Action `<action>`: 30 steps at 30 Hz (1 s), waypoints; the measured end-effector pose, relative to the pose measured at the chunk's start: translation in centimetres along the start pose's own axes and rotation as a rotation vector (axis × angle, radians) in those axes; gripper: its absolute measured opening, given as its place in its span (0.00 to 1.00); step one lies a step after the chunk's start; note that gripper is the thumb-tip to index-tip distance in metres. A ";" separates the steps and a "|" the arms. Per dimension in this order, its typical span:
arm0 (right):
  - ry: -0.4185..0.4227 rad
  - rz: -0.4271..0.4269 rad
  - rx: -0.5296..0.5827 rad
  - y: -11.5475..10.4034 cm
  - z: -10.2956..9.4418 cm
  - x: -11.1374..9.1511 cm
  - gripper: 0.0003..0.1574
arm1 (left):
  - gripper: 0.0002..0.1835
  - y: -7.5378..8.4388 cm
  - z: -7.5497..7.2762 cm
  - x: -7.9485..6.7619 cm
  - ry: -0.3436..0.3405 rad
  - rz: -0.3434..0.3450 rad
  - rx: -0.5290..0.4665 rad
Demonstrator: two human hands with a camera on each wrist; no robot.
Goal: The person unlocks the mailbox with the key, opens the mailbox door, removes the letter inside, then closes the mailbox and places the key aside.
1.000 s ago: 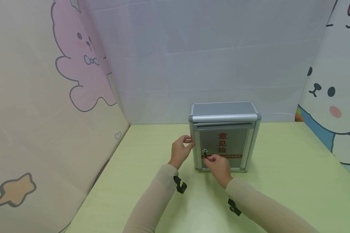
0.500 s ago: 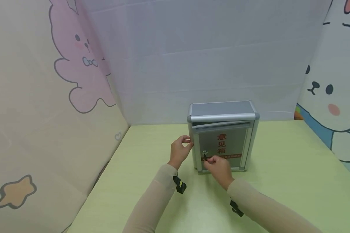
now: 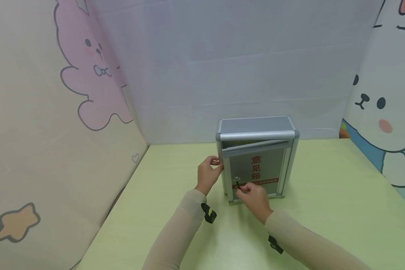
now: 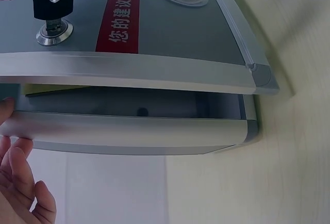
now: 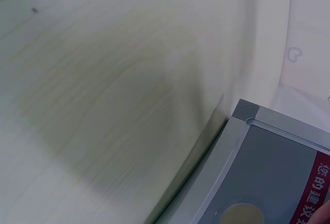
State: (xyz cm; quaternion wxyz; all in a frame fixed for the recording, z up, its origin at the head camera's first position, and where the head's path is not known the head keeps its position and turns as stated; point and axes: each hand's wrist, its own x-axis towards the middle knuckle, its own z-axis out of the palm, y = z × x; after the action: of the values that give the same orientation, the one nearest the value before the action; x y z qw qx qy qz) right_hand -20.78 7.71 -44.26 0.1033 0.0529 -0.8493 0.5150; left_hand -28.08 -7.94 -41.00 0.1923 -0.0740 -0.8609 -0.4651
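A grey metal suggestion box with red lettering stands upright on the table. Its front door is ajar, the left side swung outward. My right hand pinches the black-headed key, which sits in the door's round lock. A metal ring hangs from the key at the fingertip. At the box's left side my left hand grips the frame edge, thumb on the front and fingers behind. Through the gap a yellowish flat thing shows inside, mostly hidden by the door.
The pale yellow-green tabletop surrounds the box. A light cloth wall rises close behind it. Side cloths with a pink bunny and a white cartoon animal flank the table.
The door has gone from nearly closed to ajar, its left edge coming outward. My right hand has moved slightly toward me with the key; my left hand keeps its place on the frame.
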 end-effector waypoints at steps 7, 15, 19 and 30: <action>0.017 -0.090 -0.093 0.3 -0.3 -0.3 0.17 | 0.11 0.2 0.0 0.1 -0.001 -0.032 0.004; 0.041 -0.183 -0.175 0.6 -0.4 -0.5 0.18 | 0.11 0.2 0.0 0.2 -0.010 -0.052 0.018; 0.052 -0.225 -0.195 0.8 -0.6 -0.8 0.19 | 0.11 0.3 -0.2 0.1 -0.026 -0.054 0.025; 0.093 -0.340 -0.252 1.3 -0.8 -1.0 0.10 | 0.12 0.2 0.0 -0.2 -0.003 -0.028 0.022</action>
State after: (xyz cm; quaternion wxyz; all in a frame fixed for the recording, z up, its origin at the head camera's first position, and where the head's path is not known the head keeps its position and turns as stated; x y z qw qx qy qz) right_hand -19.93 8.98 -45.29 0.2338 0.1583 -0.8800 0.3819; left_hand -27.80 -7.81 -40.91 0.1853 -0.0608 -0.8672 -0.4581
